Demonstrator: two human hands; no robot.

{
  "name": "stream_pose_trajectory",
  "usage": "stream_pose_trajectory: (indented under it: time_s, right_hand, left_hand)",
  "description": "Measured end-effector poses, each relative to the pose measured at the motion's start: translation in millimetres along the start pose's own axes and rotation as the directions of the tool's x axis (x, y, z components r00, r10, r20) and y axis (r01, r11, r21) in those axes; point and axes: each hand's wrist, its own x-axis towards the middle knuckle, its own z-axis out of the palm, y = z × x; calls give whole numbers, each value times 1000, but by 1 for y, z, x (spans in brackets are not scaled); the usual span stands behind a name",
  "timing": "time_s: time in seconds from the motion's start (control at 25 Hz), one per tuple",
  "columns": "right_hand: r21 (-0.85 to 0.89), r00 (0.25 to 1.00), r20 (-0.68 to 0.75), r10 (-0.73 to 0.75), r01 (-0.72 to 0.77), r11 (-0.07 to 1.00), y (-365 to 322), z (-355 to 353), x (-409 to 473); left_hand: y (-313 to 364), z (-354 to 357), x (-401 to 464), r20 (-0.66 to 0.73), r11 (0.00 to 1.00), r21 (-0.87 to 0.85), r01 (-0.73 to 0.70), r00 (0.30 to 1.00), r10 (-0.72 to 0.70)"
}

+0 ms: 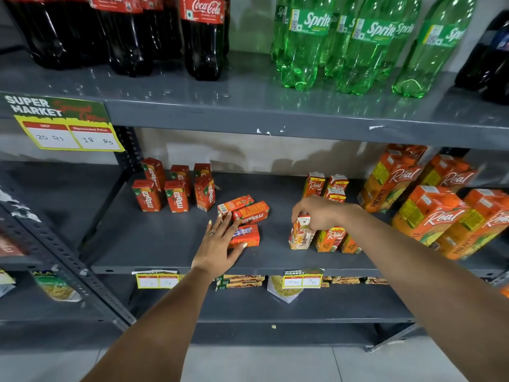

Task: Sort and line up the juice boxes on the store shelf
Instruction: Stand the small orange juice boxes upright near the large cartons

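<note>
Her right hand (pixel 316 212) has a top-down grip on a small juice box (pixel 300 235); the left hand (pixel 220 242) rests, released, on a fallen box (pixel 246 236). She'd best set the held one square beside its upright neighbour (pixel 330 239).

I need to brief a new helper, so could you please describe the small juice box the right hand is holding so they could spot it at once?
On the middle grey shelf, left of the big Real cartons, a front row of small Real boxes stands. The leftmost box is gripped from above by the right hand. It alone tilts and looks paler than its orange neighbours.
</note>
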Motion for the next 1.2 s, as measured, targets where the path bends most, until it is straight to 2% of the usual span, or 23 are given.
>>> stream_pose_trajectory:
  time_s: [0.2,0.36,0.44,0.52,0.64,0.88,1.08,1.2]
  right_hand:
    - [5,994,-76,84,-84,996,1,3,2]
    - [-185,975,-201,98,-136,973,1,9,3]
    - [-187,980,-172,96,-128,974,6,9,4]
    - [-138,995,-56,78,-85,987,11,6,2]
    - [-201,999,48,-4,13,979,17,4,-2]
    - [-167,998,-43,-46,38,985,20,5,-3]
    - [-89,997,-60,41,-46,995,15,5,-2]
    - [-101,993,-89,76,-85,991,14,6,0]
  left_hand:
    - [0,0,0,7,1000,8,3,1000,-3]
    - [0,-1,-1,2,1000,-3,-1,1000,1]
    - [0,0,-1,-4,1000,-6,0,1000,0]
    - [0,-1,-1,0,1000,-2,2,1000,-2]
    - [1,-1,-1,-3,1000,-4,0,1000,0]
    - [0,-1,-2,-13,1000,-4,-4,1000,4]
    - [1,-1,-2,-15,1000,-4,-5,1000,4]
    - [1,-1,-2,-10,1000,-6,1,1000,-1]
